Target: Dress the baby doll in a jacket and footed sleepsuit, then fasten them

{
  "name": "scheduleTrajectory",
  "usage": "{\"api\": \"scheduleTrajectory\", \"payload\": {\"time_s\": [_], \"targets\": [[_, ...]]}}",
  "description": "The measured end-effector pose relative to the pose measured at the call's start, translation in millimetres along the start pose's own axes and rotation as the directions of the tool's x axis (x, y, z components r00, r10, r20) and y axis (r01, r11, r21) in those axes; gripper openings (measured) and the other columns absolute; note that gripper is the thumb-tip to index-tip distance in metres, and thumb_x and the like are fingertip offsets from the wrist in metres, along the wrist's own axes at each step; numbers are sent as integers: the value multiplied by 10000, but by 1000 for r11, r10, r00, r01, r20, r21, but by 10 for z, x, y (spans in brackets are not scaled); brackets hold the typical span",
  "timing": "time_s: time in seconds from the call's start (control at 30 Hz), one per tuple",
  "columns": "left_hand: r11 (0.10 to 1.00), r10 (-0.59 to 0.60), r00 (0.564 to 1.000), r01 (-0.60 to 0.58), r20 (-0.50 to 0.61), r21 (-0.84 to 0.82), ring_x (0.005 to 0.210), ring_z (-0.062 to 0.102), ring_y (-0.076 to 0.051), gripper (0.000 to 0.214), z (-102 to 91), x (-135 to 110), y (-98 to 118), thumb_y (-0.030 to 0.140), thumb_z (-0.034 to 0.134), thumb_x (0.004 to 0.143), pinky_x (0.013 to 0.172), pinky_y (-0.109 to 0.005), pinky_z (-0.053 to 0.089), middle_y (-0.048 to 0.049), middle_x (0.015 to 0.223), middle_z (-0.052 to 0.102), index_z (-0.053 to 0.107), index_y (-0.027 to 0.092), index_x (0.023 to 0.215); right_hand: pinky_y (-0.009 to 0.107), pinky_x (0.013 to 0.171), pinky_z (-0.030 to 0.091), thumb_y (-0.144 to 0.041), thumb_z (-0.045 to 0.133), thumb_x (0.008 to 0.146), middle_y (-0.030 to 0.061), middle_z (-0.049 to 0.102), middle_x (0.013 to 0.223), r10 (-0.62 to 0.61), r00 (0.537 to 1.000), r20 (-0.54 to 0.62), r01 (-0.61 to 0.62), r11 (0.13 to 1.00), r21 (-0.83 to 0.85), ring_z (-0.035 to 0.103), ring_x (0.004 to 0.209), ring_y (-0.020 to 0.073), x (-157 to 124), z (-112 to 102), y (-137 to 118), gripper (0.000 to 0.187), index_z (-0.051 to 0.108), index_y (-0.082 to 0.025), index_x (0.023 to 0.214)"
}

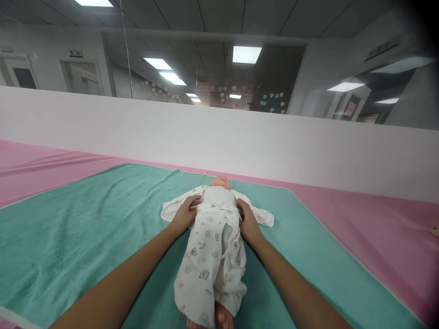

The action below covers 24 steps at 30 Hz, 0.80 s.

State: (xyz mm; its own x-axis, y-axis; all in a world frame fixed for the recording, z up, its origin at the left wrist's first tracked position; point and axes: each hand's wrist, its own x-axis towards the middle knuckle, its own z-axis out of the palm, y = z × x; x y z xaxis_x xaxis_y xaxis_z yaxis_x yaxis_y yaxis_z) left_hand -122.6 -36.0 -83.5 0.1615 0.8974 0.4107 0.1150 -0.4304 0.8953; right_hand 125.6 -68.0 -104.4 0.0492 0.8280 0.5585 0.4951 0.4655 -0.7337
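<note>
A baby doll lies on its back on a teal towel, its head at the far end and its feet towards me. It wears a white long-sleeved top and white printed trousers, with the sleeves spread to both sides. At the left side of the waist, my left hand has its fingers bent against the trousers' waistband. My right hand grips the waistband on the opposite side. The doll's body and the cloth partly hide the fingertips of both hands.
Pink sheeting lies beneath the towel and shows around it. A low white wall stands behind the doll, with glass panels above it. At the far right edge, a small skin-toned shape is only partly visible.
</note>
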Motion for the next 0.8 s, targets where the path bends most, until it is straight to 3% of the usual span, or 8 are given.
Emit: {"api": "scheduleTrajectory", "payload": {"time_s": [0.1, 0.23, 0.43, 0.6, 0.67, 0.8], "targets": [[999, -11, 987, 17, 160, -35, 1173, 456, -227, 369, -70, 2, 96, 242, 565, 673, 991, -351, 347, -58, 1257, 514, 597, 210, 1039, 390, 1056, 277, -167, 489, 723, 22, 448, 1326, -119, 983, 141, 130, 989, -67, 393, 1223, 198, 30, -65, -46, 539, 483, -251, 1255], [996, -29, 973, 48, 227, -76, 1199, 432, -266, 229, -97, -4, 228, 333, 581, 710, 954, -373, 371, -91, 1265, 513, 598, 187, 886, 399, 1039, 302, -127, 488, 683, -11, 539, 1230, -56, 981, 186, 63, 998, -31, 456, 1163, 203, 99, -144, -84, 523, 570, -291, 1173], [985, -6, 987, -22, 158, 171, 1145, 456, -263, 232, -13, -13, 343, 410, 482, 789, 934, -364, 359, -71, 991, 618, 515, 197, 704, 382, 1005, 320, -109, 487, 615, -37, 630, 1073, 4, 993, 122, -14, 996, 83, 517, 1063, 214, 164, -144, -136, 459, 678, -305, 983], [976, -87, 957, 26, 276, 218, 1214, 380, -267, 236, -41, -78, 467, 445, 510, 775, 908, -333, 363, -63, 1224, 509, 520, 212, 812, 319, 784, 402, -166, 441, 637, -27, 670, 850, 40, 996, 85, -36, 999, -41, 566, 821, 203, 261, -107, -167, 358, 691, -270, 871], [973, -84, 958, 19, 275, 230, 1213, 373, -278, 238, -41, -86, 470, 434, 559, 738, 902, -325, 360, -59, 1273, 470, 512, 208, 794, 287, 683, 387, -189, 422, 640, -25, 652, 740, 53, 998, 30, -50, 994, -97, 549, 725, 190, 323, -53, -151, 291, 678, -247, 766], [967, -45, 978, -9, 204, 255, 1128, 445, -258, 216, -8, -57, 385, 390, 548, 743, 885, -311, 353, -51, 1116, 558, 458, 195, 720, 254, 572, 334, -181, 389, 546, -21, 579, 592, 129, 985, -117, -140, 987, -85, 506, 640, 175, 451, 109, -51, 184, 571, -208, 553]]}}
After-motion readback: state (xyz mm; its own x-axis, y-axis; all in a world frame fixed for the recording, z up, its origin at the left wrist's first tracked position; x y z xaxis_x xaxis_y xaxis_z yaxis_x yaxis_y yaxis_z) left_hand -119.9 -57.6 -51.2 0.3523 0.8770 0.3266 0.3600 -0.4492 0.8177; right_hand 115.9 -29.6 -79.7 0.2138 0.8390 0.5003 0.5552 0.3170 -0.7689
